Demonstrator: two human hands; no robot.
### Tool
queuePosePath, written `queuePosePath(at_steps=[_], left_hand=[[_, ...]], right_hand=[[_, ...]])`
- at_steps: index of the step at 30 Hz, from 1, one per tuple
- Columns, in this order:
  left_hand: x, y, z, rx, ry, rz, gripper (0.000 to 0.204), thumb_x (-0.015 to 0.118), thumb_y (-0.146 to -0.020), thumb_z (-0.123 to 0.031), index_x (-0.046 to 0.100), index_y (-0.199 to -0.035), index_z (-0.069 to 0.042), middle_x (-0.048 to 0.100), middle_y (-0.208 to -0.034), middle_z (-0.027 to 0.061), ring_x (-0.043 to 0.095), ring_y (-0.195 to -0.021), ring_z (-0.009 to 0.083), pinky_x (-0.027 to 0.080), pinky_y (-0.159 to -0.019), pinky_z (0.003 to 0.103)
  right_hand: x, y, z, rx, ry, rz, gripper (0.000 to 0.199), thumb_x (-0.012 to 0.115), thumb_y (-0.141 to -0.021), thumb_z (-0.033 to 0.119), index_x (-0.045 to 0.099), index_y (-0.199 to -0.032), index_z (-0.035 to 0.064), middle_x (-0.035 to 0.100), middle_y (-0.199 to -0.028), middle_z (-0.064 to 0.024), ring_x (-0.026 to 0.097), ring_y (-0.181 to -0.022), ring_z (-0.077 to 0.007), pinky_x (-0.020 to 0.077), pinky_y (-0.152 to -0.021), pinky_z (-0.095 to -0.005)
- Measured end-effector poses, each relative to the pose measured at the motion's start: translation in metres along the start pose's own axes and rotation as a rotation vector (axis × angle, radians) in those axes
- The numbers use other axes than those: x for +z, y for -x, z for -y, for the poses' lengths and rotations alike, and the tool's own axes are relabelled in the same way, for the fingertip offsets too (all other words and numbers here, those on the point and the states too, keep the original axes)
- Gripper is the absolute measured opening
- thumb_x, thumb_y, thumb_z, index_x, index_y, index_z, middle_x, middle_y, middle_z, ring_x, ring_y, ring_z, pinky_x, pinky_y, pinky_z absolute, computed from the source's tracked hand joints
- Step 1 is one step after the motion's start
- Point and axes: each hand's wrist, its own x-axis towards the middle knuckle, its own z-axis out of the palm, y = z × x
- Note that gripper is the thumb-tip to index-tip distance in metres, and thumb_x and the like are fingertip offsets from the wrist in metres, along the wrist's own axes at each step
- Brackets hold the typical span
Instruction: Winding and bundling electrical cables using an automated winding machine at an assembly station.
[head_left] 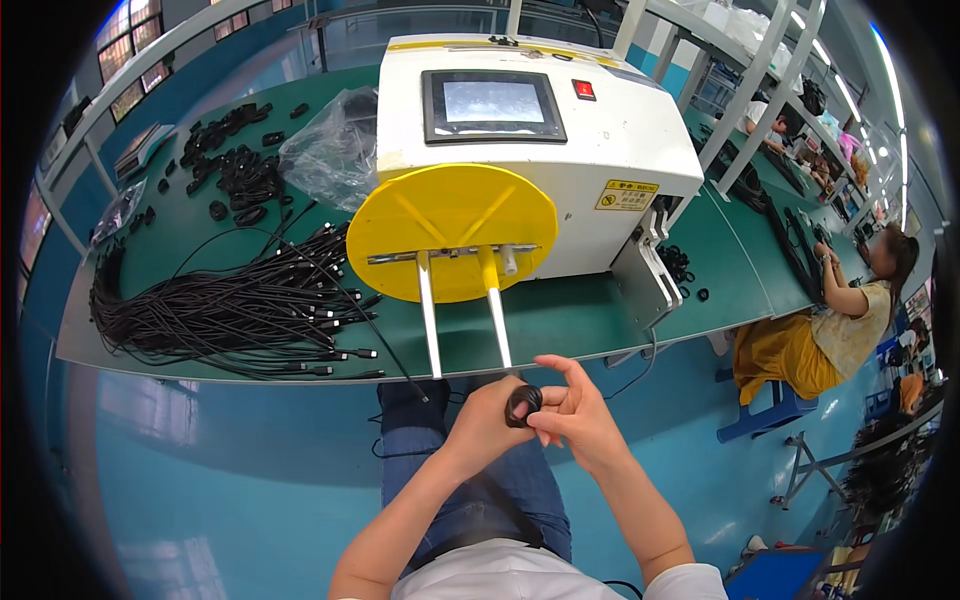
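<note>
A small coil of black cable [519, 407] is between my hands, just in front of the table edge and above my lap. My left hand [482, 428] is closed around its left side. My right hand [580, 418] pinches its right side with the thumb and bent fingers, while the index finger points up and away. Beyond my hands stands a white winding machine [590, 235] with a screen and a red switch. Two pale prongs [429, 315] stick out toward me from its yellow disc [450, 205]; no cable is wound on them.
A large bundle of black cables [220, 300] lies left of the disc. Behind it are several small black coils [240, 175] and a clear plastic bag [330, 150]. More coils [676, 262] lie right of the machine. A co-worker [840, 310] sits farther right on a blue stool [765, 412].
</note>
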Motion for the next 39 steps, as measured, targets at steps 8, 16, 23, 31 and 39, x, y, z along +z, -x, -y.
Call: queuePosePath(at_steps=[8, 16, 23, 31, 39], left_hand=[[0.005, 0.004, -0.013, -0.021, -0.024, -0.047, 0.042, 0.069, -0.071, -0.006, 0.052, -0.109, -0.002, 0.058, -0.089, 0.0116, 0.060, -0.077, 0.0218, 0.048, -0.070, 0.031], [0.004, 0.014, 0.001, -0.001, 0.334, 0.050, 0.058, 0.065, -0.075, -0.001, 0.040, -0.127, -0.005, 0.054, -0.106, 0.0107, 0.058, -0.096, 0.0189, 0.047, -0.082, 0.031], [-0.004, 0.019, 0.006, -0.005, 0.502, 0.089, 0.062, 0.062, -0.076, 0.005, 0.036, -0.132, -0.006, 0.051, -0.111, 0.0085, 0.055, -0.104, 0.0188, 0.046, -0.086, 0.030], [-0.018, 0.020, -0.007, -0.238, 0.967, 0.295, 0.064, 0.059, -0.078, 0.008, 0.032, -0.135, -0.006, 0.048, -0.112, 0.0069, 0.056, -0.089, 0.0141, 0.048, -0.069, 0.025], [-0.002, 0.016, -0.012, 0.037, 0.356, -0.025, 0.051, 0.060, -0.084, -0.002, 0.041, -0.131, -0.002, 0.056, -0.105, 0.0072, 0.058, -0.079, 0.0123, 0.050, -0.056, 0.023]], right_hand=[[0.000, -0.002, -0.002, -0.091, 0.068, -0.097, 0.042, 0.064, -0.074, -0.007, 0.051, -0.113, 0.0009, 0.066, -0.087, -0.0091, 0.056, -0.063, -0.0100, 0.0425, -0.055, -0.0196], [0.024, 0.000, -0.027, -0.403, 0.610, -0.230, 0.053, 0.071, -0.070, 0.000, 0.050, -0.119, 0.0014, 0.065, -0.087, -0.0052, 0.059, -0.080, -0.0113, 0.0456, -0.077, -0.0243], [0.025, 0.001, -0.018, -0.352, 0.558, -0.160, 0.059, 0.073, -0.069, 0.006, 0.047, -0.122, 0.0030, 0.064, -0.089, -0.0064, 0.059, -0.082, -0.0130, 0.0461, -0.077, -0.0260], [0.012, 0.001, -0.010, -0.306, 0.299, 0.011, 0.055, 0.064, -0.075, 0.000, 0.041, -0.125, 0.0009, 0.061, -0.089, -0.0062, 0.057, -0.079, -0.0122, 0.0457, -0.076, -0.0262], [0.010, 0.004, -0.020, -0.154, -0.122, -0.096, 0.045, 0.056, -0.087, 0.008, 0.037, -0.127, 0.0014, 0.059, -0.084, -0.0084, 0.060, -0.079, -0.0157, 0.0482, -0.068, -0.0258]])
